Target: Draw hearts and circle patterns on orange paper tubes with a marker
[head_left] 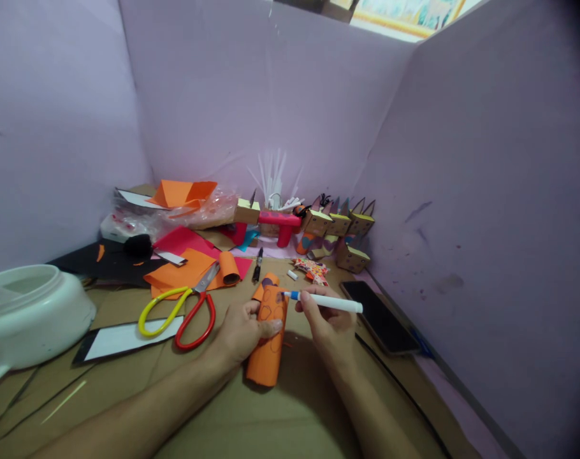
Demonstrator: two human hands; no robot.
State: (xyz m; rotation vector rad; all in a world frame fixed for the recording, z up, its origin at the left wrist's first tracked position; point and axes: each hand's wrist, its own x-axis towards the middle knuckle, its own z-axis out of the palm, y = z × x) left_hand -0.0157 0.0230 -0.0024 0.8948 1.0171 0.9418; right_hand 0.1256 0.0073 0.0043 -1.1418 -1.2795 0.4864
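In the middle of the head view, my left hand [245, 328] is wrapped round an orange paper tube [264, 366]. Outlined rounded shapes are drawn on the tube, and a dark patch fills one near its upper end. A shorter orange piece joins it at the top left. My right hand [329, 325] grips a white marker [335, 301] with a blue band, its tip at the tube's upper right side. Left of my left hand lie scissors [194, 290] with one yellow and one red handle. A small orange roll [229, 268] sits beyond their blades.
A white pot [36, 325] stands at the left. Orange sheets [180, 271] and plastic wrap [208, 207] are piled behind the scissors. A black pen [258, 264], a white cap [292, 275] and cardboard animal heads [338, 223] are at the back. A phone [380, 317] lies by the right wall.
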